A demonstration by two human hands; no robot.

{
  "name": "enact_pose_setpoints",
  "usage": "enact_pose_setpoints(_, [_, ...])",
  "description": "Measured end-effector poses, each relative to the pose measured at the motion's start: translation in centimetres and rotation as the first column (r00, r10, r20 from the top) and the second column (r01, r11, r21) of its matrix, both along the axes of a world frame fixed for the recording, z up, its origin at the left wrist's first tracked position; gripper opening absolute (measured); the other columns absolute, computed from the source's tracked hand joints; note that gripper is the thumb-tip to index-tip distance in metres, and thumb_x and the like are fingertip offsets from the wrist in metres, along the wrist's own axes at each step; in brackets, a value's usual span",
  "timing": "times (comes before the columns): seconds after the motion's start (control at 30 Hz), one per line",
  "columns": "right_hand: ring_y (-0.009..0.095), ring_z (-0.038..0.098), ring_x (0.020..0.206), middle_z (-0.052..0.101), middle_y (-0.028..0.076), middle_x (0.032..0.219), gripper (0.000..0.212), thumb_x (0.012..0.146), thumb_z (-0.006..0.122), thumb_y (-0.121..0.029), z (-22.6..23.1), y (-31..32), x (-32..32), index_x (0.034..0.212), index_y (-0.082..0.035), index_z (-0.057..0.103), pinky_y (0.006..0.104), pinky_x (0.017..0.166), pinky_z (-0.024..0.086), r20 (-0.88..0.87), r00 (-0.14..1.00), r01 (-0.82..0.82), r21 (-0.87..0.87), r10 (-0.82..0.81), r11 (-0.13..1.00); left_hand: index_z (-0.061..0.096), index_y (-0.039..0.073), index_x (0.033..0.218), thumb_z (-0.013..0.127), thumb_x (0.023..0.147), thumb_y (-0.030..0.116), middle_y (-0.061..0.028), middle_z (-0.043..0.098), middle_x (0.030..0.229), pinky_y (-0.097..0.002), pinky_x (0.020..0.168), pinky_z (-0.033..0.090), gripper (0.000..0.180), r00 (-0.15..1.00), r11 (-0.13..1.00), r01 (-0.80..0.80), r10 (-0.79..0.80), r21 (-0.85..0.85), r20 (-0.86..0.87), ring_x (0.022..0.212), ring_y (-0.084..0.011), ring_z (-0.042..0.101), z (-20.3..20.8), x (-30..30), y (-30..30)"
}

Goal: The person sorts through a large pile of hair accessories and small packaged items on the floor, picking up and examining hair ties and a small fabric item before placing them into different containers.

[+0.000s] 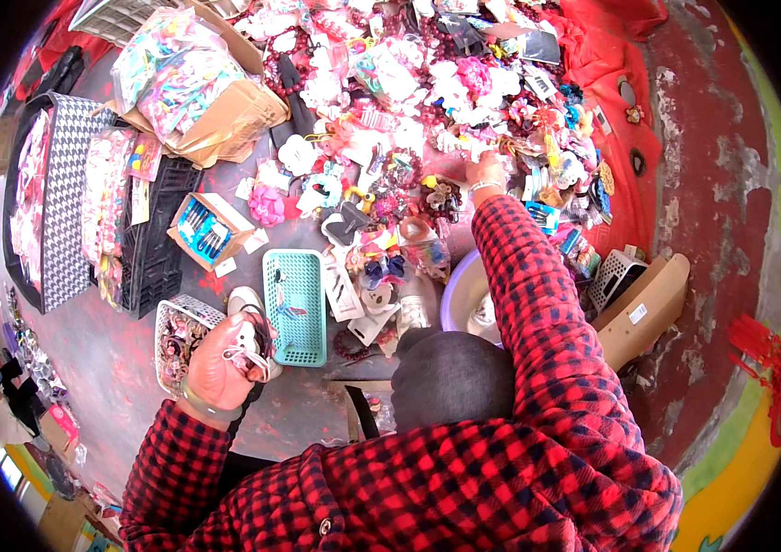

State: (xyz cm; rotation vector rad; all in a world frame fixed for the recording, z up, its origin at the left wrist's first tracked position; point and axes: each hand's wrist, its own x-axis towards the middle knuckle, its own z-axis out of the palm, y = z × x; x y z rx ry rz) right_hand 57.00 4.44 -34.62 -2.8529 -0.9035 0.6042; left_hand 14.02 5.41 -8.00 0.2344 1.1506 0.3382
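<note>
Cluttering grey floor (114, 368): hair accessories (377, 124) beside red cloth (607, 64).

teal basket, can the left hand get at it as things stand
Probably yes: the teal basket lies open just right of the left hand, nothing seen blocking it, though the hand seems to hold trinkets.

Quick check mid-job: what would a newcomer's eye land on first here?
Probably the bright heap of colourful accessories at upper centre, with the right hand among them. Next, the teal basket left of centre, and the left hand at lower left, holding small items too unclear to name.
</note>
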Motion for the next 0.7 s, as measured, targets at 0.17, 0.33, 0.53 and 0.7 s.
enact_pose_setpoints(0.17, [0.032, 0.054, 0.103, 0.057, 0.019, 0.108, 0.048, 0.074, 0.061, -0.04, -1.0, 1.3, 2.1, 0.105, -0.004, 0.057, 0.0378, 0.088, 0.042, -0.074, 0.995, 0.053, -0.203, -0.07, 0.978, 0.053, 0.002, 0.09, 0.051, 0.084, 0.031, -0.0106, 0.057, 0.08, -0.022, 0.043, 0.04, 0.03, 0.999, 1.0, 0.007, -0.006, 0.029, -0.032, 0.063, -0.0153, 0.055, -0.3, 0.3, 0.4])
enact_pose_setpoints(0.33, [0.03, 0.054, 0.104, 0.056, 0.017, 0.11, 0.044, 0.079, 0.053, -0.04, -1.6, 1.6, 2.2, 0.106, -0.006, 0.059, 0.0374, 0.088, 0.043, -0.097, 0.992, 0.055, -0.273, -0.084, 0.96, 0.053, 0.003, 0.091, 0.048, 0.085, 0.029, -0.0113, 0.058, 0.079, -0.0243, 0.045, 0.043, 0.026, 1.0, 0.999, -0.017, 0.016, -0.027, -0.024, 0.064, -0.0177, 0.056, -0.8, 0.4, 1.1])
enact_pose_setpoints(0.53, [0.036, 0.06, 0.078, 0.062, 0.019, 0.081, 0.032, 0.079, 0.05, -0.036, -2.9, -1.2, -1.4, 0.085, -0.008, 0.065, 0.0411, 0.07, 0.049, -0.054, 0.962, -0.265, 0.031, 0.266, 0.964, 0.052, 0.004, 0.089, 0.05, 0.084, 0.03, -0.0095, 0.057, 0.08, -0.0225, 0.042, 0.039, 0.026, 1.0, 1.0, -0.016, 0.015, -0.014, -0.021, 0.063, -0.0149, 0.054, -0.8, 0.9, 1.5])
enact_pose_setpoints(0.7, [0.031, 0.061, 0.07, 0.061, 0.015, 0.072, 0.025, 0.077, 0.056, -0.036, 0.1, -4.2, -6.7, 0.085, -0.014, 0.064, 0.0376, 0.063, 0.048, -0.344, 0.894, -0.243, 0.161, 0.285, 0.956, 0.051, 0.004, 0.09, 0.051, 0.084, 0.031, -0.0084, 0.057, 0.081, -0.0224, 0.042, 0.038, 0.027, 1.0, 1.0, 0.014, -0.014, -0.004, -0.022, 0.064, -0.0146, 0.054, -0.7, 1.1, 1.7])
